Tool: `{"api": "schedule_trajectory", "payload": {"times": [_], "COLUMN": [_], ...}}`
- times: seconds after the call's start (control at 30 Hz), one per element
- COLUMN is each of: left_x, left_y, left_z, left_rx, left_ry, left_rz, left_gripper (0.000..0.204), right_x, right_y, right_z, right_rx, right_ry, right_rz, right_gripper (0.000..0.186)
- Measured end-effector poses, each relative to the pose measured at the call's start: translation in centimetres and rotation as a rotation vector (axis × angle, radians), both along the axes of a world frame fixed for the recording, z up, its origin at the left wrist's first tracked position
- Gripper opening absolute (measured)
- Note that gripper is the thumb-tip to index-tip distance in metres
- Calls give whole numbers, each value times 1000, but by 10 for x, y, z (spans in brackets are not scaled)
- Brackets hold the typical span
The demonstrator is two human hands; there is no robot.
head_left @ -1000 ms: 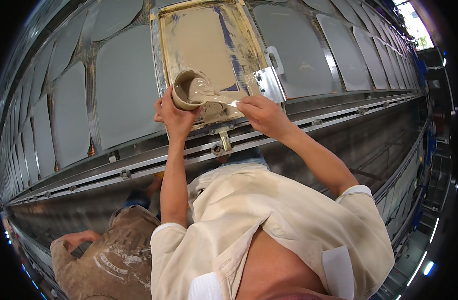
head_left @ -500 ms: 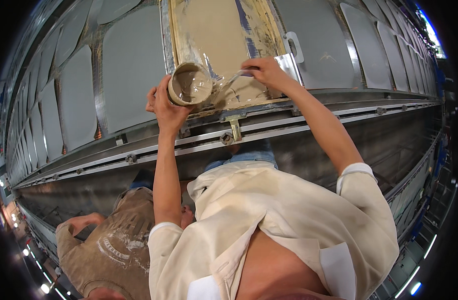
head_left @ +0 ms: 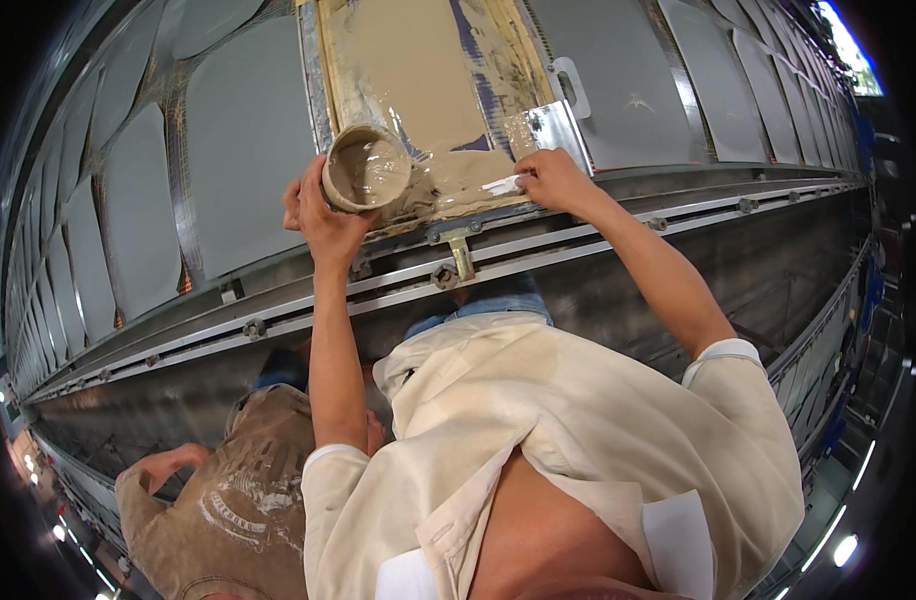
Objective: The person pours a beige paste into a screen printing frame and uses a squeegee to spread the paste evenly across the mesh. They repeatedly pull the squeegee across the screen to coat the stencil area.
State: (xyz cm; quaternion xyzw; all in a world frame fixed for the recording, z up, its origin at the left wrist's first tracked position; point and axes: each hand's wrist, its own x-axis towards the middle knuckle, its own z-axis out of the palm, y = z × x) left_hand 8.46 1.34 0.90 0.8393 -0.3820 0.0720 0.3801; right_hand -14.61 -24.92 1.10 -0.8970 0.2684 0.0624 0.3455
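My left hand (head_left: 322,222) grips a round cup (head_left: 366,166) of glossy beige paste, tilted toward me over the lower left of a framed panel (head_left: 406,60) coated with beige paste and dark blue streaks. My right hand (head_left: 552,182) pinches a white, flat spreader (head_left: 501,186), which lies on the wet paste near the panel's lower right edge. A shiny metal plate (head_left: 554,130) sits just above my right hand, at the panel's right side.
Rows of grey panels (head_left: 228,130) run either side. A metal rail (head_left: 568,245) with bolts and a brass-coloured bracket (head_left: 461,258) crosses below. A co-worker (head_left: 216,510) in a brown, paste-stained shirt is bent over at lower left.
The spreader has left the cup and moved right onto the panel's lower edge with my right hand. The cup in my left hand has shifted slightly, showing more of its inside.
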Motion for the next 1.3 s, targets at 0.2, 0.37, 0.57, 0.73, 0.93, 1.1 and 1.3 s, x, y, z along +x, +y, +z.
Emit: {"api": "schedule_trajectory", "payload": {"times": [0.2,0.37,0.57,0.73,0.93,1.1,1.3], "left_x": [7,15,-1,-25,-31,-24,-18], "left_y": [1,4,-12,-35,-35,-25,-24], "left_z": [-5,-4,-1,2,8,1,2], "left_rx": [-18,-20,24,-82,0,-3,-26], "left_ry": [-3,-12,-89,50,206,72,-18], "left_rz": [-14,-41,-61,-45,51,32,-98], "left_gripper": [97,96,97,98,98,101,100], "right_x": [10,7,30,31,-12,-32,-19], "right_y": [10,1,28,57,64,43,20], "right_z": [14,37,112,95,106,153,132], "right_rx": [477,590,96,-391,-461,-473,-514], "right_ry": [84,-29,-329,-621,-651,-658,-467], "right_rz": [-289,-377,-171,277,308,211,180], "right_gripper": [17,19,16,21,29,26,10]}}
